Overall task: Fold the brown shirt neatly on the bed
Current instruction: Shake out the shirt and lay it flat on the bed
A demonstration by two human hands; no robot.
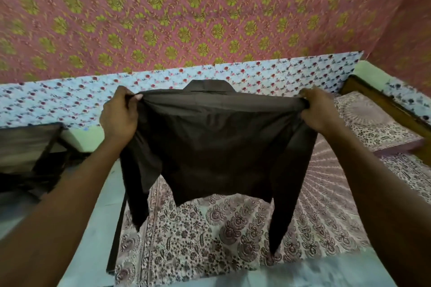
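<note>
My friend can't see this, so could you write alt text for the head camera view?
Two hands, left hand and right hand, hold a brown shirt up by its shoulders above a patterned bed, sleeves dangling.

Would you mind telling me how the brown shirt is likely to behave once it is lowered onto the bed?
The shirt looks floppy: it sags between both hands, its sleeves dangling. It seems light, held by pinched corners only. It will probably crumple unless laid flat.
</note>
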